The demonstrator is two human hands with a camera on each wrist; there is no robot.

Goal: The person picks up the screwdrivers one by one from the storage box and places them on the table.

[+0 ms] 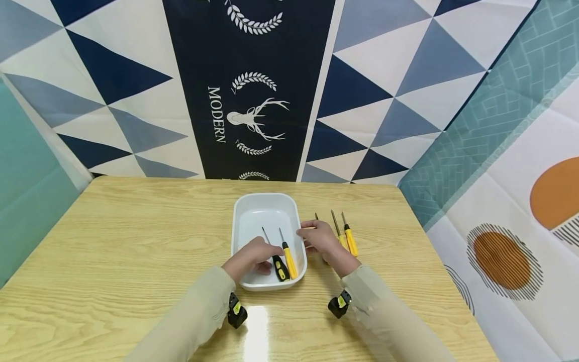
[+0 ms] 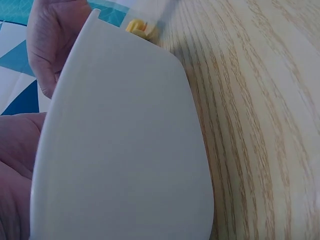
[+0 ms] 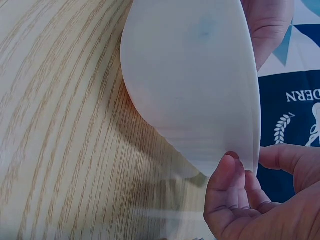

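A white tray [image 1: 265, 200] holds a black-and-yellow screwdriver [image 1: 281, 269] and a yellow-handled screwdriver [image 1: 289, 259], side by side with shafts pointing away. My left hand [image 1: 254, 255] is inside the tray, its upper digit reaching across the black screwdriver's neck to the yellow one. Its other fingers curl left of the black handle; I cannot tell whether they grip it. My right hand [image 1: 322, 240] pinches the tray's right rim. In the right wrist view, the thumb [image 3: 285, 157] lies at the rim's inner side, with fingers [image 3: 220, 192] outside against the wall [image 3: 195, 90].
Right of the tray, yellow-handled screwdrivers [image 1: 351, 243] lie on the wooden table [image 1: 158, 241], partly behind my right hand. Another shaft [image 1: 316, 216] shows beyond that hand. A patterned cloth wall [image 1: 253, 151] rises at the table's far edge.
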